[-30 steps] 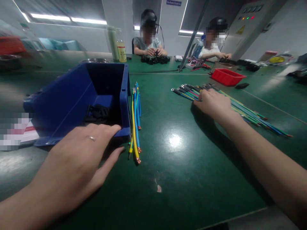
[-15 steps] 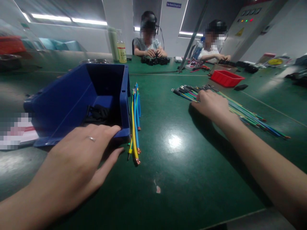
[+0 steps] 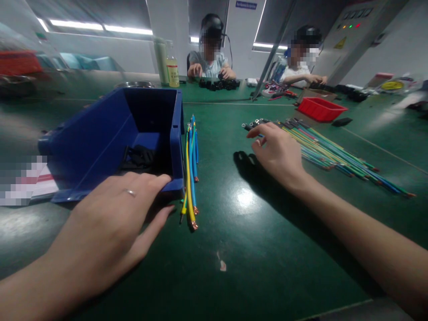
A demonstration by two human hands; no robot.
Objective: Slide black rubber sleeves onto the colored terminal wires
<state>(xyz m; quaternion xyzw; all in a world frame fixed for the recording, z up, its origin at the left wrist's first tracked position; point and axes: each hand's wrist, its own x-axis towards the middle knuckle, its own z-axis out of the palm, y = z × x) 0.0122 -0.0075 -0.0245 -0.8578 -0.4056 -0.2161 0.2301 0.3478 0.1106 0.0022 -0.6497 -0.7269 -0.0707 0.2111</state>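
Note:
My left hand (image 3: 110,218), with a ring on one finger, has its fingers hooked over the front lip of a blue plastic bin (image 3: 85,133); the thumb lies below the lip. Black parts (image 3: 142,157) lie inside the bin. Along the bin's right side is a small bunch of blue and yellow-green wires (image 3: 190,178) with bare copper ends towards me. My right hand (image 3: 279,149) hovers beside a larger spread of coloured wires (image 3: 337,156), fingers bent and apart, nothing seen in them. Ring terminals (image 3: 252,125) show at those wires' far ends, partly behind the hand.
A red tray (image 3: 321,109) stands behind the wires, beside a flat black piece (image 3: 342,121). Two co-workers (image 3: 211,62) sit across the green table (image 3: 234,285), hands on black parts. A drink bottle (image 3: 173,71) stands behind the bin; a slanted metal pole (image 3: 274,49) rises from the table.
My right hand has come off the wire spread and shifted left towards me, its fingers parting. My left hand stays on the bin. The facing co-worker's hands have moved apart.

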